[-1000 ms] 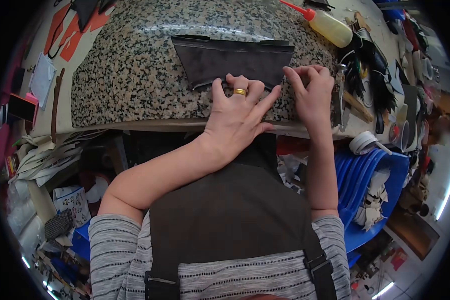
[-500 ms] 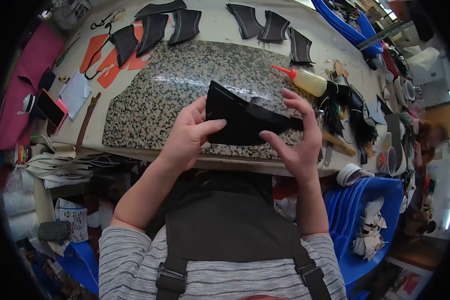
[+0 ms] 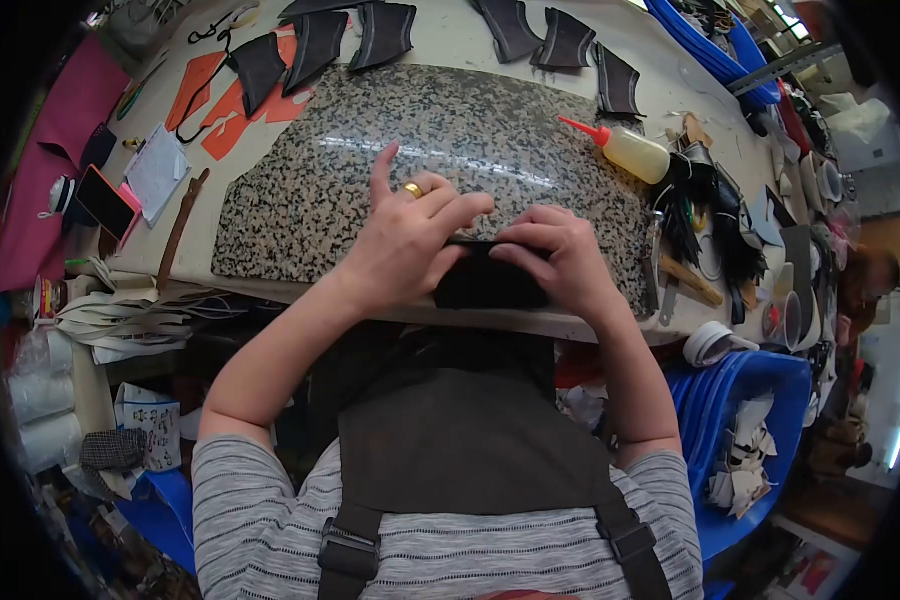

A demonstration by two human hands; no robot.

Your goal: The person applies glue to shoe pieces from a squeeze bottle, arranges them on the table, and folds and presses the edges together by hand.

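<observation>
Both hands pinch the upper edge of a black leather piece point(image 3: 492, 284) at the front edge of the speckled stone slab point(image 3: 310, 215). My left hand point(image 3: 407, 232), with a gold ring, grips its left part between thumb and fingers while the index finger points up. Close beside it, my right hand point(image 3: 558, 252) has thumb and fingers closed on the same edge. The lower part of the piece hangs toward the apron, and the fingers hide some of its edge. Similar dark curved pieces point(image 3: 385, 38) lie along the back of the slab.
A glue bottle point(image 3: 637, 155) with a red nozzle lies at the slab's right, near black-handled tools and a hammer point(image 3: 692, 282). Orange sheets point(image 3: 235, 118) and a notepad point(image 3: 156, 172) are on the left. A blue bin point(image 3: 740, 375) with scraps stands lower right; a person point(image 3: 870, 275) is farther right.
The black piece has been turned and brought lower, nearer my body. My hands have moved together along its edge; the right hand, spread before, now pinches it.
</observation>
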